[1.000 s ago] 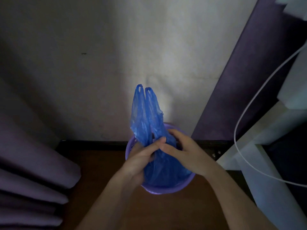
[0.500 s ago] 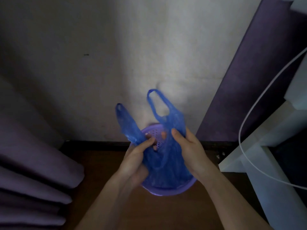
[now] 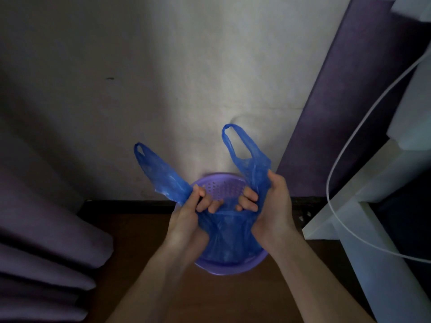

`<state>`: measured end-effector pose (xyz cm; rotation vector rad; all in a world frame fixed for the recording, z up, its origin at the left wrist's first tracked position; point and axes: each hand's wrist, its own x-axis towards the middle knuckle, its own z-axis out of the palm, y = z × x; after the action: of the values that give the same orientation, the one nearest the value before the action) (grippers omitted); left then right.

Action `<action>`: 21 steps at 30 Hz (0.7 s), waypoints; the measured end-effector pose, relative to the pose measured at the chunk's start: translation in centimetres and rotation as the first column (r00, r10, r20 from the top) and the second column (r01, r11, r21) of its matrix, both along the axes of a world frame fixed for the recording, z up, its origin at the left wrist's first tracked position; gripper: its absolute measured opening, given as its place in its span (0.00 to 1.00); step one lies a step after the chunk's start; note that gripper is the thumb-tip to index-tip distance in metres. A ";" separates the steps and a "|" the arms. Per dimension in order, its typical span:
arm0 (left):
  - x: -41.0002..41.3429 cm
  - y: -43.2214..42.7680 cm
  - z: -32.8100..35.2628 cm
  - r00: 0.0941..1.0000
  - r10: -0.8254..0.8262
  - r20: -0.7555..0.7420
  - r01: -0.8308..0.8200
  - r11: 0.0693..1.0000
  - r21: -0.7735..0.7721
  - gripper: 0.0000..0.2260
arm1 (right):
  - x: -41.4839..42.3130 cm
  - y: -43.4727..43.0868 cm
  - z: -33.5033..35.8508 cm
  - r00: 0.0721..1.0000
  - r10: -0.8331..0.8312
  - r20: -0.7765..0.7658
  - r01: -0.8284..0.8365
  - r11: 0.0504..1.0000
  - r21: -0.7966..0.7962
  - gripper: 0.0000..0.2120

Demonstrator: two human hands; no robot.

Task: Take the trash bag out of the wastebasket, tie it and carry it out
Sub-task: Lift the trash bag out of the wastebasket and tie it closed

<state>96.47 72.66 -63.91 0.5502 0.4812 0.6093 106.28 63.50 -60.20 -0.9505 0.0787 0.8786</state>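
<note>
The left hand [image 3: 189,217] gripped the blue trash bag [image 3: 229,231] at the base of its left handle [image 3: 158,173], fingers curled shut over the bunched plastic; the right hand [image 3: 268,206] was closed the same way at the base of the right handle [image 3: 245,155]. Both handles stood up and splayed apart, unknotted. The bag's body hung between the hands and sat low in the purple wastebasket [image 3: 217,269], whose perforated far wall showed behind the fingers. Judged step: tying. To do it well, the handles would want crossing close to the bag's mouth, with the slack plastic gathered first so the knot closes the opening; the film looked thin and likely to tear if yanked, so a steady pull seemed wiser. Whether the bag held much could not be told. The wastebasket stood on a brown wooden floor [image 3: 233,299], against a pale wall [image 3: 186,78] with a dark baseboard. Purple curtain folds [image 3: 46,241] lay near left; a white table leg [image 3: 373,229] and a white cable [image 3: 338,164] stood right. The light was dim.
</note>
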 end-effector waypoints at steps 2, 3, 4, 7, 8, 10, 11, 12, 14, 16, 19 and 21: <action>0.0 -0.3 0.2 0.995 0.050 -0.082 -0.030 0.972 0.232 0.13 | -0.3 0.2 -0.3 0.999 0.004 0.037 -0.002 0.999 -0.042 0.15; -0.2 -0.4 0.3 0.987 0.081 -0.139 -0.016 0.909 0.416 0.12 | -0.4 0.3 -0.4 0.997 0.015 0.079 -0.008 0.997 -0.081 0.13; -0.6 -0.4 0.5 0.978 0.112 -0.176 0.019 0.793 0.608 0.10 | -0.4 0.3 -0.5 0.991 0.039 0.127 -0.021 0.991 -0.136 0.11; -2.2 0.6 0.3 0.940 0.201 -0.277 0.258 0.116 0.959 0.15 | -0.6 -0.3 -0.8 0.939 0.255 0.231 -0.173 0.931 -0.323 0.07; -2.7 1.3 0.1 0.924 0.256 -0.284 0.325 -0.132 0.937 0.21 | -0.8 -0.5 -0.9 0.906 0.343 0.250 -0.240 0.900 -0.365 0.10; -3.1 2.1 0.5 0.913 0.242 -0.328 0.397 -0.343 0.851 0.27 | -1.2 -0.8 -1.2 0.852 0.448 0.272 -0.311 0.850 -0.425 0.16; -3.3 2.3 0.6 0.901 0.206 -0.382 0.433 -0.358 0.827 0.29 | -1.4 -0.8 -1.4 0.838 0.471 0.277 -0.323 0.836 -0.444 0.17; -3.4 2.4 0.7 0.878 0.170 -0.447 0.478 -0.335 0.812 0.30 | -1.5 -0.9 -1.5 0.822 0.491 0.288 -0.334 0.826 -0.454 0.17; -3.6 2.4 0.8 0.831 0.131 -0.541 0.556 -0.237 0.797 0.29 | -1.4 -0.8 -1.4 0.793 0.521 0.316 -0.370 0.823 -0.430 0.13; -3.6 2.6 0.5 0.803 0.110 -0.586 0.596 -0.168 0.785 0.29 | -1.1 -0.9 -1.4 0.786 0.530 0.319 -0.405 0.831 -0.382 0.12; -3.3 3.2 0.3 0.785 0.086 -0.614 0.620 -0.105 0.778 0.21 | -0.4 -1.5 -0.9 0.789 0.534 0.303 -0.423 0.831 -0.362 0.12; -3.3 3.7 -0.1 0.784 0.078 -0.616 0.617 0.008 0.787 0.16 | 0.0 -2.0 -0.4 0.693 0.585 0.422 -0.354 0.786 -0.507 0.11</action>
<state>93.16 76.33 -64.06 2.2605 0.3293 0.2538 106.27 61.53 -60.59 -1.6315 -0.5591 1.0476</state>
